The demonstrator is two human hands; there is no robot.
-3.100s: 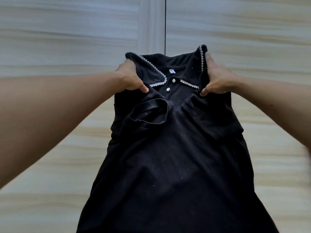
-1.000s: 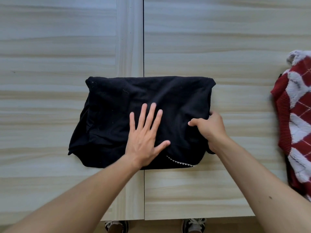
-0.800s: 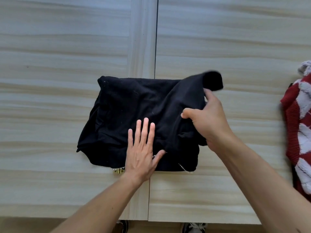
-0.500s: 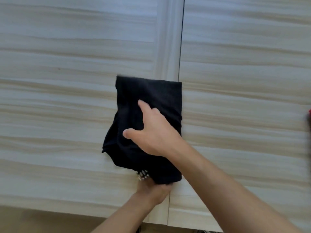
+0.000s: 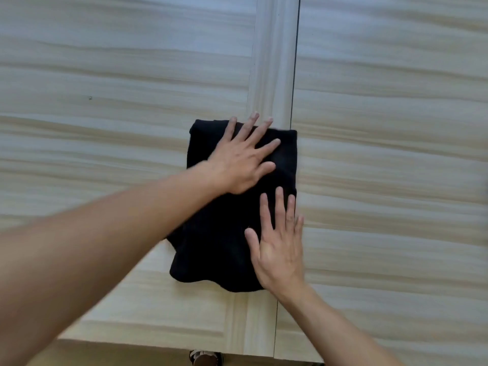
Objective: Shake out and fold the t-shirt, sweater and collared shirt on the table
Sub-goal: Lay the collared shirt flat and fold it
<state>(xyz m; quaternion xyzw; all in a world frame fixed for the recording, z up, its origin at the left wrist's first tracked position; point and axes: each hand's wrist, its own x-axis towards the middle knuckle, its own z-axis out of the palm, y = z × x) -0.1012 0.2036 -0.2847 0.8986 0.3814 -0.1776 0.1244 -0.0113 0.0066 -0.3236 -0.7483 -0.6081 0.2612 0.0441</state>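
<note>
The black collared shirt (image 5: 211, 249) lies folded into a narrow upright rectangle on the light wooden table (image 5: 105, 128), just left of the table's seam. My left hand (image 5: 243, 159) rests flat on its upper half, fingers spread and pointing up and right. My right hand (image 5: 280, 249) lies flat on its lower right part, fingers apart and pointing away from me. Neither hand grips the cloth. The collar and its beaded trim are hidden inside the fold. The sweater and t-shirt are out of view.
A dark seam (image 5: 293, 75) runs between the two table halves, just right of the shirt. The table's near edge (image 5: 158, 347) lies close below, with a shoe (image 5: 206, 357) on the floor beneath it.
The shirt was folded in half from right to left into a narrow stack. My right hand let go of the cloth and both hands now press flat on it. The red sweater left the view.
</note>
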